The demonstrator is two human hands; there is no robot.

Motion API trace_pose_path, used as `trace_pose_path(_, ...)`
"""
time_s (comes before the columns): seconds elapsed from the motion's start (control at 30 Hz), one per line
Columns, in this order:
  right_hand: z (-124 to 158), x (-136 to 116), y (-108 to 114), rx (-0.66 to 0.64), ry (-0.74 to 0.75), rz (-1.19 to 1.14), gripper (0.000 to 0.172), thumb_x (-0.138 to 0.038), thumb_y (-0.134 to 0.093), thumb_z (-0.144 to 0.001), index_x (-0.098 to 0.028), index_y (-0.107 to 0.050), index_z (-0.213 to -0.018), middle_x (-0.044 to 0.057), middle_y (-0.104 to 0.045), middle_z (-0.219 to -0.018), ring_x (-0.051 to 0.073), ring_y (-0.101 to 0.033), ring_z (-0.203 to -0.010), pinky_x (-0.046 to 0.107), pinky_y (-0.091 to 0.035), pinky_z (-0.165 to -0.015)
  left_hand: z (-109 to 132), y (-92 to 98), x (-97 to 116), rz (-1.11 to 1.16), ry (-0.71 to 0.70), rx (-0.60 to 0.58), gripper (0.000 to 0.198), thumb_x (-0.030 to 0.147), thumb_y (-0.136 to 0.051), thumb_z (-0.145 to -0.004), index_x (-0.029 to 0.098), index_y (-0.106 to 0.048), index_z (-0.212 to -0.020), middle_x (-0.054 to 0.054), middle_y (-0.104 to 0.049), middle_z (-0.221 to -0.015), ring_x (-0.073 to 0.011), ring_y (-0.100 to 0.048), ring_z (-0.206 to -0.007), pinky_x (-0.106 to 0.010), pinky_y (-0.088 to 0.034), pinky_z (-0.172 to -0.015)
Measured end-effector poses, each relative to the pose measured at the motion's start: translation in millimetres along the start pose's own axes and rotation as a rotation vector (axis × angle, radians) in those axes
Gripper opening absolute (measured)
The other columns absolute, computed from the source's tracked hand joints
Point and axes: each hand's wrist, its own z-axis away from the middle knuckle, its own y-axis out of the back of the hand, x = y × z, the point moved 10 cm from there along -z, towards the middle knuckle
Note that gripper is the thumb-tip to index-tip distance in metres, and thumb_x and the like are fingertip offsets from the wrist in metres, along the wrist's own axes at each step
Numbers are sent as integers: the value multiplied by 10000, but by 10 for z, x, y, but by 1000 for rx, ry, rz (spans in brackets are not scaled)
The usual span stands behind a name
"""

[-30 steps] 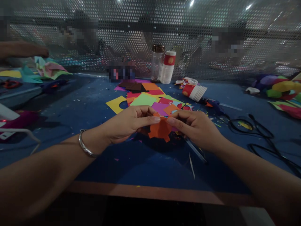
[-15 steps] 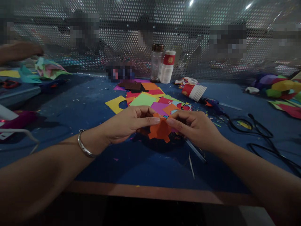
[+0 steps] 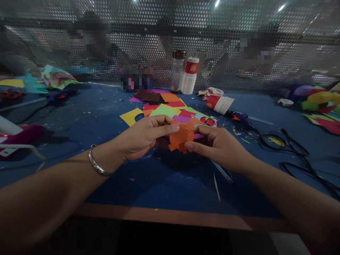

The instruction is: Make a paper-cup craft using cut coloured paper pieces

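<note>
An orange paper cutout, roundish with small tabs along its edge, is held up between both hands above the blue table. My left hand pinches its upper left part, thumb on the near face and fingers behind. Gripping the right edge, my right hand has its thumb low on the near face and its forefinger higher up at the rim. A pile of coloured paper sheets lies just behind the hands. Under the right wrist a clear glue stick pokes out.
Behind the paper stand a glass bottle and stacked paper cups; another cup stack lies tipped over. A glue gun rests at the right with its black cable. Another glue gun lies far left near scissors.
The orange cutout has turned so more of its round face shows. My right thumb has slid down to its lower right edge. A person's hand at the far left has left view.
</note>
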Motion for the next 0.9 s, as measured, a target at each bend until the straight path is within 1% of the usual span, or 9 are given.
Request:
trace_pose_path(0.1, 2, 17, 5, -2, -4, 47, 388, -552, -707, -844, -169, -658, -886, 19, -617, -796, 141, -553, -681, 273, -414, -603, -1, -14, -9, 10, 10, -14, 310, 307, -876, -725, 149, -631, -830, 11, -666, -743, -115, -626, -667, -248, -549, -619)
trace_pose_path(0.23, 7, 18, -22, -27, -9, 23, 434, -607, -683, -848, -175, -649, -870, 38, -643, -844, 149, -574, -703, 286, -435, -628, 7, -23, -16, 22, 16, -23, 280, 288, -860, -748, 153, -630, -834, 17, -669, -745, -108, -628, -661, -243, -551, -621)
trace_pose_path(0.33, 9, 13, -21, -26, -11, 36, 459, -627, -674, -847, -172, -662, -906, 50, -662, -875, 156, -584, -726, 290, -451, -640, 15, -35, -9, 20, 16, -27, 271, 289, -855, -754, 154, -631, -827, 17, -667, -746, -110, -624, -667, -245, -551, -622)
trace_pose_path(0.43, 9, -6, -19, -28, 5, 41, 444, -610, -679, -854, -169, -658, -897, 36, -642, -832, 143, -561, -701, 273, -438, -612, 20, -33, 1, 15, 15, -28, 262, 283, -845, -762, 153, -626, -825, 16, -660, -746, -108, -621, -670, -244, -550, -626)
trace_pose_path(0.57, 11, -49, 11, -6, 34, 22, 392, -556, -736, -828, -183, -616, -818, -2, -614, -764, 126, -556, -655, 257, -417, -588, 19, -24, 18, -44, -13, -49, 208, 237, -799, -789, 154, -631, -879, -3, -674, -800, -122, -646, -721, -250, -536, -658)
trace_pose_path(0.63, 15, -89, 34, 9, 60, -4, 377, -531, -760, -813, -183, -615, -821, -3, -627, -781, 129, -579, -673, 254, -428, -603, 15, -11, 59, -99, -72, -51, 212, 196, -800, -761, 154, -636, -889, -1, -674, -814, -114, -637, -730, -242, -515, -678)
trace_pose_path(0.73, 20, -114, 62, 18, 57, -67, 374, -521, -761, -817, -173, -644, -886, -5, -641, -777, 124, -582, -664, 241, -439, -590, 23, -21, 179, -239, -233, -61, 227, 174, -813, -718, 153, -654, -878, 10, -664, -820, -110, -621, -757, -246, -504, -729)
trace_pose_path(0.83, 21, -133, 108, 40, 44, -99, 388, -544, -728, -844, -172, -655, -928, -30, -605, -689, 96, -515, -563, 226, -407, -518, 72, -60, 304, -463, -420, -61, 180, 222, -784, -755, 156, -668, -875, -9, -660, -850, -136, -620, -787, -277, -520, -740)
trace_pose_path(0.9, 22, -163, 134, 51, 58, -128, 413, -580, -698, -861, -173, -658, -917, -45, -560, -644, 82, -467, -524, 216, -385, -484, 141, -84, 401, -622, -561, -29, 119, 215, -740, -796, 167, -670, -880, -22, -656, -867, -150, -620, -795, -292, -533, -730)
